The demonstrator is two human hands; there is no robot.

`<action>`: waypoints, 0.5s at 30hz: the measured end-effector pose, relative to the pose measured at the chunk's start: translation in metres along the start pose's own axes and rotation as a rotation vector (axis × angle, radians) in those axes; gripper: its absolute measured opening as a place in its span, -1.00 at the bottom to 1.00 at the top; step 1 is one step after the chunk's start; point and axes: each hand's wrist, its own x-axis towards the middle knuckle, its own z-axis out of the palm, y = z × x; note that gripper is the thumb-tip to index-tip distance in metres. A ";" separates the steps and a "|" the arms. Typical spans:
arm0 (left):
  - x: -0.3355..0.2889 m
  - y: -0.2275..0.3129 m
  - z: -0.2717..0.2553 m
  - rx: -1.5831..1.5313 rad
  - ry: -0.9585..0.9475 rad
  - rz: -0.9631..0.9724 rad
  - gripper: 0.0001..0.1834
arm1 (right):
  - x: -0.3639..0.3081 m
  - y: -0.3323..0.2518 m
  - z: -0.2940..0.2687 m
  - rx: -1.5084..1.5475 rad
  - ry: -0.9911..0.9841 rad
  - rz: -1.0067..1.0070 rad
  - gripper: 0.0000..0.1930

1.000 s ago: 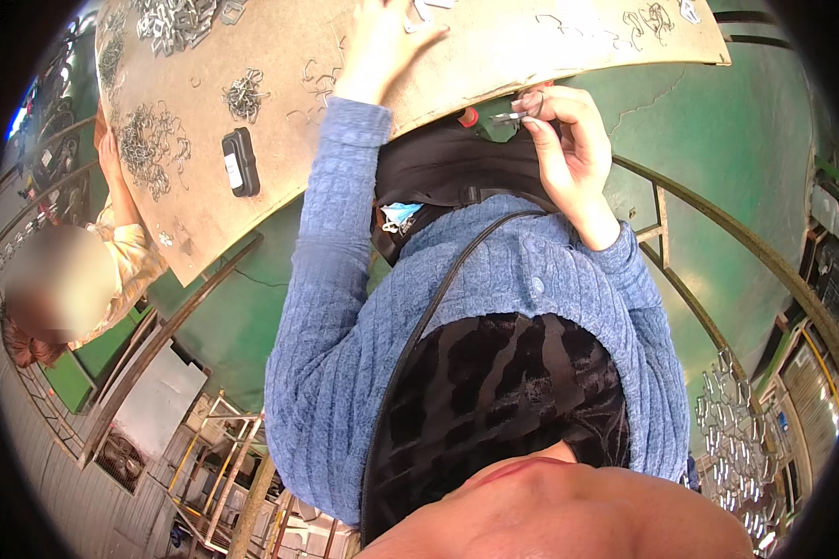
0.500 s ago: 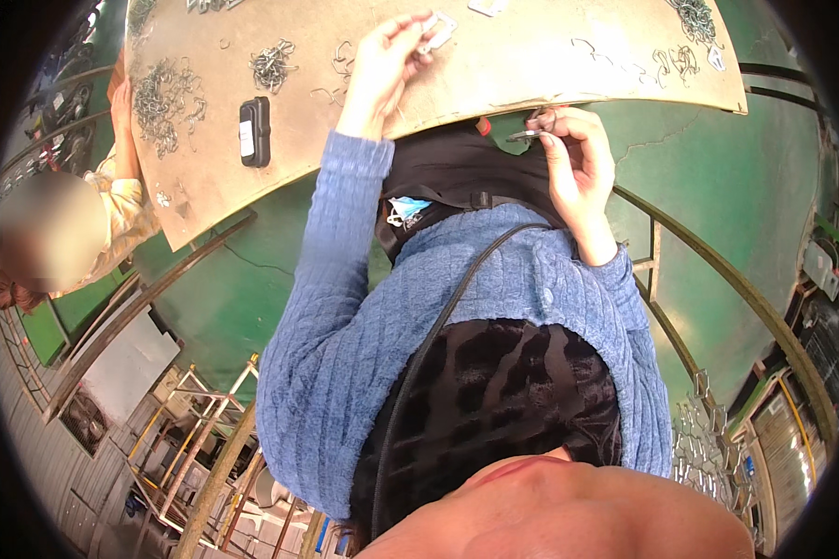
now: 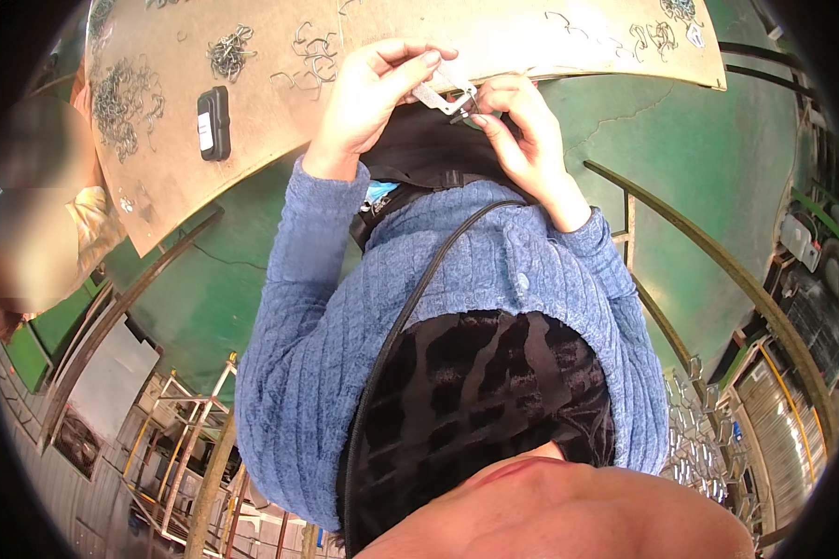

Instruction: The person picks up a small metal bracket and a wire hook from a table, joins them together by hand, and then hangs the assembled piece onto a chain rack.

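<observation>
Between the thumb and fingers of my left hand (image 3: 368,101) is a pale, angular metal bracket (image 3: 429,96) with an open side. My right hand (image 3: 522,130) pinches a small dark metal piece (image 3: 460,116) against the bracket's near end. Both hands meet over my lap at the near edge of the table (image 3: 172,172). My fingers partly cover the dark piece, so its exact kind does not show. Several loose wire hooks (image 3: 317,58) lie just beyond my left hand.
On the left of the table are a black case (image 3: 214,123) with a white label, a small heap of hooks (image 3: 228,53) and a larger heap (image 3: 126,102). More hooks (image 3: 660,37) lie far right. Another person's sleeve (image 3: 91,219) shows at the left. Curved rails (image 3: 718,242) stand beside me.
My left hand has come back from over the table with the bracket. My right hand has moved left and up, bringing the dark piece against it. The view has shifted slightly.
</observation>
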 end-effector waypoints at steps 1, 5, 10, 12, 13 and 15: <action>0.000 0.000 -0.001 0.011 0.001 -0.004 -0.77 | 0.000 0.001 0.000 -0.009 -0.004 -0.004 -0.86; -0.001 0.004 -0.004 0.029 -0.052 0.021 -0.79 | -0.002 0.003 -0.002 -0.013 -0.016 0.011 -0.86; -0.013 0.008 0.017 0.246 0.000 0.185 -0.82 | -0.003 0.006 -0.003 -0.094 -0.052 -0.021 -0.79; -0.020 0.018 0.028 0.479 -0.062 0.306 -0.83 | -0.002 0.002 -0.006 -0.046 -0.029 0.010 -0.69; -0.020 0.018 0.033 0.533 -0.084 0.372 -0.83 | -0.003 -0.002 -0.007 -0.034 -0.010 0.058 -0.63; -0.015 0.015 0.040 0.723 -0.115 0.599 -0.81 | -0.006 0.000 -0.008 0.065 -0.014 0.096 -0.64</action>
